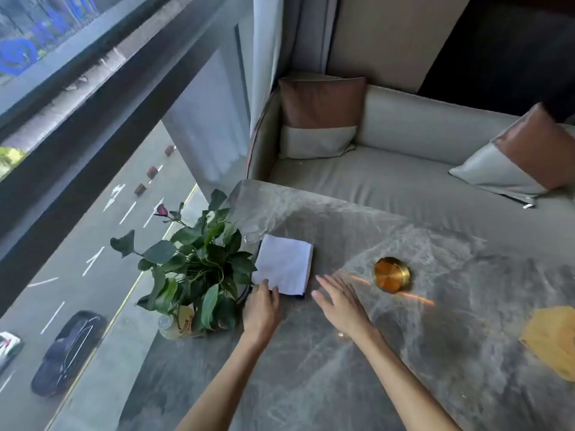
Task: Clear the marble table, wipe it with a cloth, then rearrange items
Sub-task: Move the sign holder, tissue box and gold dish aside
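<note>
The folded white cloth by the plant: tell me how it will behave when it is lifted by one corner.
The white cloth is probably soft and floppy: it lies folded in flat layers, so lifting one corner would likely let them fall open. It looks light, and may slide easily on the smooth marble table. The left hand touches its near edge.

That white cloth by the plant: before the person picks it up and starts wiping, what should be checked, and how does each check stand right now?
1. Cloth within reach: ok. The left hand fingers touch the near edge of the white cloth.
2. Cloth gripped: not ok. It lies flat and folded on the marble table.
3. Right hand free: ok. It hovers open beside the cloth, holding nothing.
4. Table cleared: not ok. A gold round object and a yellow item sit on it.
5. Potted plant clear of the wiping path: cannot tell. Its leaves overhang the cloth's left edge.
</note>
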{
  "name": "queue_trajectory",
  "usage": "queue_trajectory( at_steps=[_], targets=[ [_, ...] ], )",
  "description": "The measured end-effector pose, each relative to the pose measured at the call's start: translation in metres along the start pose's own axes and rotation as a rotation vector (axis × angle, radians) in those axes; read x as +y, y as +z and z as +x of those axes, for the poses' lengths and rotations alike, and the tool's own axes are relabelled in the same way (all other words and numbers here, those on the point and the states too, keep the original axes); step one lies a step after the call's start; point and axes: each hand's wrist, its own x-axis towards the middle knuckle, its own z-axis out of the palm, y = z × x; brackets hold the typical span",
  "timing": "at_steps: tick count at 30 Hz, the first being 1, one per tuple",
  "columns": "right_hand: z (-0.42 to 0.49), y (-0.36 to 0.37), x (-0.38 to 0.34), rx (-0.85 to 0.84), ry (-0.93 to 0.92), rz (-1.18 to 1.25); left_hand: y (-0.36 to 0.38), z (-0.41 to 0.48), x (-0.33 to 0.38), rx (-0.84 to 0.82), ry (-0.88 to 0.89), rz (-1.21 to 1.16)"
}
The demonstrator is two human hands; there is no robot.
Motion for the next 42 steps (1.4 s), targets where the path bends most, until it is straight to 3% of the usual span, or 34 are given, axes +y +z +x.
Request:
queue_trajectory(
  at_steps=[6,12,19,21,35,39,42],
  targets=[
    [0.05,0.021,-0.024,-0.178,-0.028,-0.139,0.024,0.022,-0.008,0.041,-0.181,-0.199],
    [0.068,0.047,-0.021,-0.334,-0.016,-0.272,0.039,0.041,-0.011,0.143,-0.492,-0.735],
    [0.064,0.061,-0.01,-0.293,-0.065,-0.345,0.045,0.058,-0.004,0.253,-0.836,-1.395],
    [0.062,0.061,-0.008,-0.289,-0.072,-0.352,0.047,0.059,-0.002,0.259,-0.877,-1.477],
    [0.064,0.061,-0.005,-0.293,-0.075,-0.324,0.043,0.06,-0.006,0.205,-0.921,-1.469],
    [0.054,0.046,0.001,-0.154,-0.088,-0.121,0.051,0.055,0.006,0.298,-0.938,-1.127],
    [0.035,0.02,0.027,0.031,-0.054,-0.027,0.064,0.043,0.035,0.199,-0.711,-0.94]
  ],
)
